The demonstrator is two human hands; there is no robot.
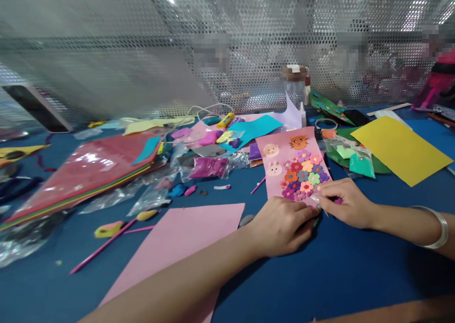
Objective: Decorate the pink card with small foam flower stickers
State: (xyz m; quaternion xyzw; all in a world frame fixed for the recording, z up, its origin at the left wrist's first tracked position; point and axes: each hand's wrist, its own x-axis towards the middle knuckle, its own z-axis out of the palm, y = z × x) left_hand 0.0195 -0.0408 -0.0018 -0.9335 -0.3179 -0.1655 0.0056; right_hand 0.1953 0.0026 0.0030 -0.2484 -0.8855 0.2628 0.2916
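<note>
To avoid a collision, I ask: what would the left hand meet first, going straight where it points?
The left hand would probably meet the right hand first; any gap between them is unclear.

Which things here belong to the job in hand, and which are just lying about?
Seemingly part of the job:
decorated pink sheet, its lower edge at the left hand and right hand
small flowers on it
orange cat face on it

Seemingly just lying about:
yellow sheet
brown-lidded jar
pink bottle
coloured sheets in plastic
</note>
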